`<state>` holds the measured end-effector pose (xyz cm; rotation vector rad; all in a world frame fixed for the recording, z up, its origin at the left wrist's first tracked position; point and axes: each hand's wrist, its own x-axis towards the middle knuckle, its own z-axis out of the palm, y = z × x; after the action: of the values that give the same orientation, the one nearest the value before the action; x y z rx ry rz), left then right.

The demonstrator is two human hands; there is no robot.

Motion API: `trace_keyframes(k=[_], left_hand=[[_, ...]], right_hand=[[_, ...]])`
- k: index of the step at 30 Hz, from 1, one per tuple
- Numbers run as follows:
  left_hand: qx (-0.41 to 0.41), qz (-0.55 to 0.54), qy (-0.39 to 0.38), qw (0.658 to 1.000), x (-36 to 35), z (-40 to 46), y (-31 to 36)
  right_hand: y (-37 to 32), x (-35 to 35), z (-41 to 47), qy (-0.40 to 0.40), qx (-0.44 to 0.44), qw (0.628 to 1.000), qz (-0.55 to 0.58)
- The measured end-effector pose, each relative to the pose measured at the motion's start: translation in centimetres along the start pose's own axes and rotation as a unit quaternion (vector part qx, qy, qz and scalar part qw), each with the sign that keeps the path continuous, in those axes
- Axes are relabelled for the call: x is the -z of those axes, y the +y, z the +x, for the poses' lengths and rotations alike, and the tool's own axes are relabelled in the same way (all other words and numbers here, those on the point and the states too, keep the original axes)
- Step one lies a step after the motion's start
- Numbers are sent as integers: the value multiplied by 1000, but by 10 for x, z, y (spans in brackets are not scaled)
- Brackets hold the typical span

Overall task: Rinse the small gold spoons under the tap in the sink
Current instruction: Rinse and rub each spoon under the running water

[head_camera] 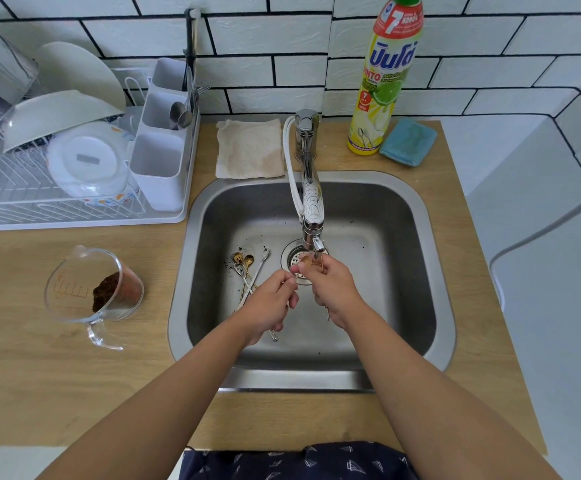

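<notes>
A wooden counter (pixel 74 375) backed by a white tiled wall (pixel 316 39) carries a steel sink (pixel 434 306) set into it. Beyond the hands, a chrome tap (pixel 311 202) reaches out over the basin, its outlet directly above the right hand (pixel 330 289). Further back stand a folded cloth (pixel 249 148), a yellow dish-soap bottle (pixel 382 81) and a blue sponge (pixel 408 142). To the left of the left hand (pixel 270 306), on the counter, sits a clear measuring jug (pixel 91 289) holding dark brown grounds; behind it a white dish rack (pixel 74 174) holds plates and a cutlery caddy. Both forearms extend forward over the sink's near rim, and the 2 hands meet over the drain (pixel 296 261). The right hand is curled round thin gold spoon handles (pixel 322 266), held just under the outlet; how many it holds cannot be told. The left hand's fingers are bent toward the right hand, fingertips touching or nearly touching it; whether it pinches a spoon cannot be told. Just beyond the left hand, on the basin floor, lie several more small spoons (pixel 247 271), gold and silver, amid dark specks.
</notes>
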<state>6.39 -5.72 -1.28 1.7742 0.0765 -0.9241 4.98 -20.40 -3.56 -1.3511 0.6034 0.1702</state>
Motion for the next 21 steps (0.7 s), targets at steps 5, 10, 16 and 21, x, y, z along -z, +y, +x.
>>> trace_keyframes(k=[5,10,16,21], left_hand=[[4,-44,-19,999,0,-1,4],[10,-67,-32,997,5,-2,0],[8,-91,-27,995,6,0,-1],[1,-126,-25,992,4,5,-5]], right_hand=[[-3,-1,1,10,9,1000,-20],[-5,2,-1,-15,19,999,-27],[-2,-2,-1,16,-7,999,-41],[-7,4,-6,-14,-17,1000,4]])
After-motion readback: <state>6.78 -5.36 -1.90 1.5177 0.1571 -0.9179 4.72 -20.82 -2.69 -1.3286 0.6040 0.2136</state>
